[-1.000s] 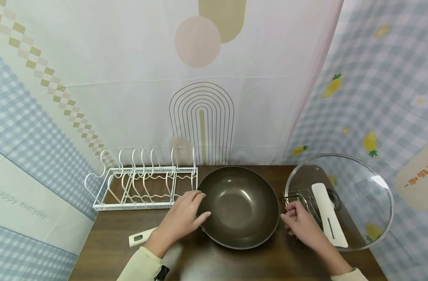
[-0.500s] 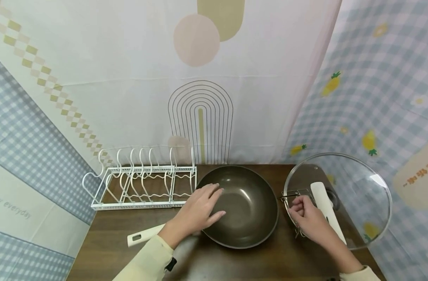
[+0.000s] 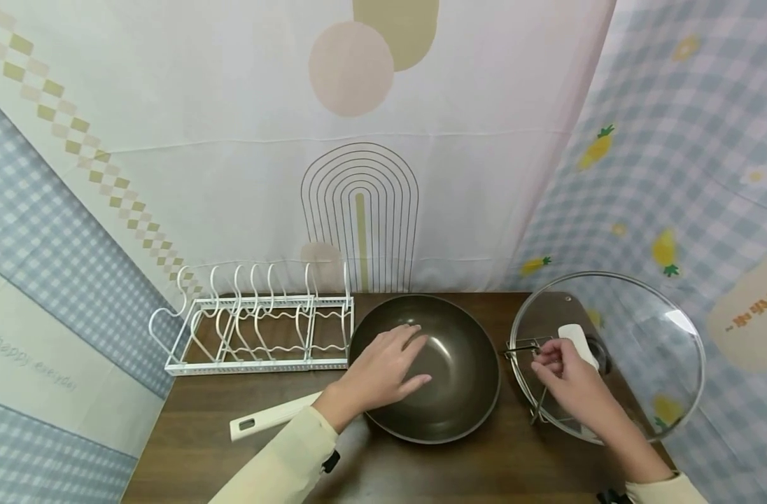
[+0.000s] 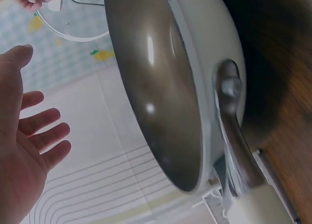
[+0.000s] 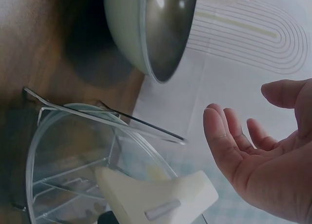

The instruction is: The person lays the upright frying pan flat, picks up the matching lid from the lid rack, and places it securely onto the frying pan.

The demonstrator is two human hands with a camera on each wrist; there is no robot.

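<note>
A wok (image 3: 453, 371) with a brown inside and a pale outside sits on the table, its cream handle (image 3: 270, 418) pointing left. Over its left side hovers my left hand (image 3: 380, 371), fingers loosely spread and holding nothing; the left wrist view shows it apart from the rim. To the right, a large glass lid (image 3: 651, 350) leans upright in a wire stand (image 5: 178, 140). My right hand (image 3: 575, 385) is in front of the lid's cream handle (image 5: 151, 195), fingers bent loosely, with nothing between them. It partly hides that handle in the head view.
A white wire rack (image 3: 251, 365) with several curved dividers stands at the back left of the brown wooden table (image 3: 194, 406). Patterned cloth (image 3: 459, 210) hangs close behind, with checked cloth on both sides.
My left hand has moved right, from the wok's left rim to over its inside. My right hand has moved right, away from the wok and across the lid handle. The wok and lid stay put.
</note>
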